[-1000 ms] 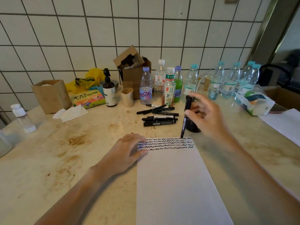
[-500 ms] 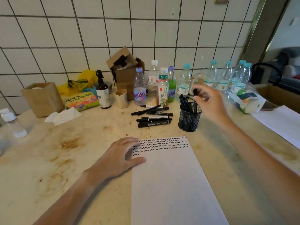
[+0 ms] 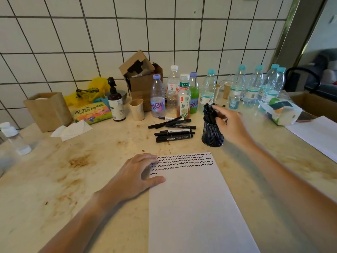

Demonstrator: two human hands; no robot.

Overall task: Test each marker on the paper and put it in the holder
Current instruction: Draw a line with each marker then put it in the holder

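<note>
Right hand (image 3: pixel 231 125): fingers extended and loosely apart, holding nothing, tips at the marker caps standing in the black mesh holder (image 3: pixel 212 133) — a posture judged consistent with a marker just deposited there. Left hand (image 3: pixel 135 177): fingers flat and slightly spread, thumb out, pressing the upper left corner of the paper (image 3: pixel 191 207), evidently to keep the sheet from sliding under the pen; rows of black squiggles run across its top edge. The untested markers (image 3: pixel 173 127) lie loose on the counter (image 3: pixel 73 179) just left of the holder — within easy reach, several left to test.
</note>
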